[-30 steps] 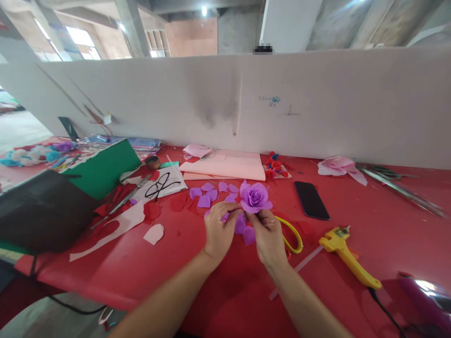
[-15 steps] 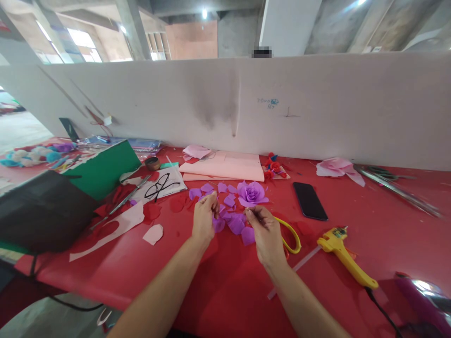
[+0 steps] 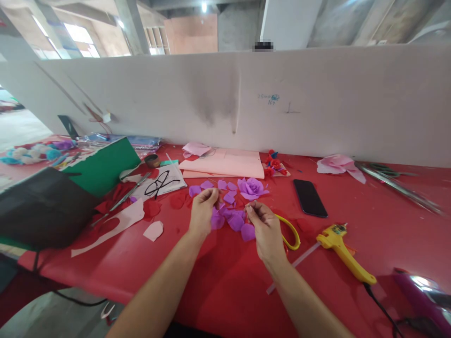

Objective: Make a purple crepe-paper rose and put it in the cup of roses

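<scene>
A purple paper rose [image 3: 251,187] lies on the red table [image 3: 225,281], just beyond my hands. Several loose purple petals [image 3: 230,217] are scattered around and between my hands. My left hand [image 3: 201,214] is curled, its fingertips pinched over the petals at the left of the pile. My right hand [image 3: 265,229] is closed in a pinch on a thin wire-like stem that I can barely make out. Yellow-handled scissors [image 3: 291,233] lie right behind my right hand.
A yellow glue gun [image 3: 343,253] lies to the right, with a black phone [image 3: 310,197] behind it. Pink paper sheets [image 3: 225,165], black glasses [image 3: 160,184], green card [image 3: 104,166] and a dark bag [image 3: 42,209] sit to the left. A white partition wall runs along the back.
The purple rose went from being held up in my hands to lying on the table. My left hand moved left onto the loose petals.
</scene>
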The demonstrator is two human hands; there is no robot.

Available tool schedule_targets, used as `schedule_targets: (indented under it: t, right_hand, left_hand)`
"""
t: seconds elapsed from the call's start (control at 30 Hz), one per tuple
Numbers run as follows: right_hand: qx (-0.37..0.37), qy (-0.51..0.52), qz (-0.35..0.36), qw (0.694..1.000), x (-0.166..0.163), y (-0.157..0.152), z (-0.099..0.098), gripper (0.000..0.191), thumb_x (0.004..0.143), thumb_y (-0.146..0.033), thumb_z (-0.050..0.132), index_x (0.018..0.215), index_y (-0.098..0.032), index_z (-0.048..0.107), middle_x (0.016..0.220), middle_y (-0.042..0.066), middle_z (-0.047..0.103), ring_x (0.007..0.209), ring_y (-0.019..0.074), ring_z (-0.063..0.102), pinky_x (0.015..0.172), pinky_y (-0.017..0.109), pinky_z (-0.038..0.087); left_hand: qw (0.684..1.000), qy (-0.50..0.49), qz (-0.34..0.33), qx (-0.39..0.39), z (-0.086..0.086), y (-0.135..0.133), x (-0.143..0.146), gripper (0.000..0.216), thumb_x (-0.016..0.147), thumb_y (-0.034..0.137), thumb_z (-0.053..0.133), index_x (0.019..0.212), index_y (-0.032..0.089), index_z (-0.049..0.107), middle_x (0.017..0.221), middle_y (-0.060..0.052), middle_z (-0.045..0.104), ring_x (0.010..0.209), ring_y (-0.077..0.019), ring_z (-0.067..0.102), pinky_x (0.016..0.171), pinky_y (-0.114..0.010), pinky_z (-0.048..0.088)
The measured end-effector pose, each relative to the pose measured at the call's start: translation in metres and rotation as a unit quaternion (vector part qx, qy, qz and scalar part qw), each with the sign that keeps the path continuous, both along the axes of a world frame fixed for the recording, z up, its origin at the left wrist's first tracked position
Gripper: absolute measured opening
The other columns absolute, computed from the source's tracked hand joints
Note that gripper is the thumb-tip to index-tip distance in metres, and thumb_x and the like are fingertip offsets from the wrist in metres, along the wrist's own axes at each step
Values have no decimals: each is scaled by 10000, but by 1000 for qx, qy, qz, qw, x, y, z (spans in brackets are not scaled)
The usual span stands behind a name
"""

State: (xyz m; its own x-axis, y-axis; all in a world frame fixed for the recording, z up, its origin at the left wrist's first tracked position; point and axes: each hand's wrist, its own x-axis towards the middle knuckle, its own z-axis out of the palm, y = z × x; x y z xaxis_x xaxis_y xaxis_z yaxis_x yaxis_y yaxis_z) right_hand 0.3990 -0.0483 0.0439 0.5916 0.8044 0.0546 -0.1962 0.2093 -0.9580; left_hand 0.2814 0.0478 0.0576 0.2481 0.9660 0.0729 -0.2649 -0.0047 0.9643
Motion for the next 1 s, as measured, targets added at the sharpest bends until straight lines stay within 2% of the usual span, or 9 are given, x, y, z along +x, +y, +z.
schedule_targets:
  t: [0.07, 0.13, 0.27, 0.47, 0.57, 0.7, 0.8, 0.9, 1.0]
  right_hand:
    - [1, -4, 3, 1000, 0, 0, 0, 165, 730, -329, 681, 822, -201, 634, 769, -14, 617, 705, 135, 538, 703, 268, 417]
    - [4, -9, 3, 1000, -1, 0, 0, 167, 731, -332, 680, 822, -201, 633, 779, -10, 622, 721, 141, 547, 711, 271, 423]
    - [7, -16, 16, 1000, -1, 0, -1, 162, 751, -339, 662, 829, -201, 629, 795, -3, 632, 730, 143, 552, 718, 277, 431]
    - [9, -40, 31, 999, -2, -1, -2, 128, 765, -304, 649, 839, -199, 645, 824, 15, 646, 788, 164, 564, 781, 303, 427]
    - [7, -44, 35, 998, -2, -1, -2, 134, 771, -306, 640, 851, -198, 646, 820, 16, 643, 784, 166, 560, 768, 301, 427]
    - [-4, -44, 13, 999, -1, -1, 1, 145, 750, -318, 655, 820, -192, 642, 776, -1, 624, 727, 148, 537, 713, 273, 421]
    - [-10, -26, -3, 1000, -1, 0, 3, 164, 716, -327, 680, 796, -190, 640, 745, -6, 616, 698, 143, 532, 687, 269, 423]
    - [-5, -11, -6, 1000, 0, 0, 2, 161, 696, -326, 692, 783, -197, 648, 747, -7, 629, 715, 150, 554, 711, 282, 432]
    - [-12, -21, -11, 1000, 2, 1, -2, 160, 696, -333, 699, 786, -206, 662, 756, -4, 645, 726, 155, 561, 716, 289, 429]
  left_hand:
    - [995, 46, -91, 17, 2, -10, 5, 326, 756, 444, 608, 719, 133, 703, 594, -28, 617, 555, -107, 510, 553, -238, 406]
    - [986, 69, -148, 23, 1, -18, 10, 275, 687, 394, 690, 796, 145, 734, 696, -45, 678, 661, -139, 575, 641, -260, 449]
    - [983, 65, -171, 22, -4, -26, 16, 294, 598, 275, 761, 873, 172, 744, 790, -50, 716, 718, -164, 611, 717, -301, 478]
    - [994, 34, -92, 48, -3, -25, 14, 88, 625, 241, 734, 628, 164, 691, 668, -21, 652, 649, -134, 569, 648, -264, 455]
    - [997, 8, -63, 32, -2, -21, 13, 93, 650, 236, 704, 666, 166, 645, 605, 22, 576, 572, -96, 501, 589, -234, 413]
    - [998, -56, 28, -17, -4, -3, 4, 210, 705, 284, 643, 576, 172, 519, 520, 51, 457, 498, -74, 416, 534, -216, 361]
    - [988, -91, 85, -87, -5, 13, -4, 350, 717, 354, 618, 486, 180, 422, 492, 43, 421, 472, -78, 394, 499, -227, 338]
    - [996, -43, 24, -78, -7, 16, -7, 149, 605, 248, 716, 633, 163, 596, 669, 13, 590, 533, -74, 460, 547, -223, 372]
    - [990, 21, -131, -39, -8, 6, -1, 289, 565, 177, 749, 849, 174, 699, 830, -26, 676, 663, -106, 558, 671, -246, 426]
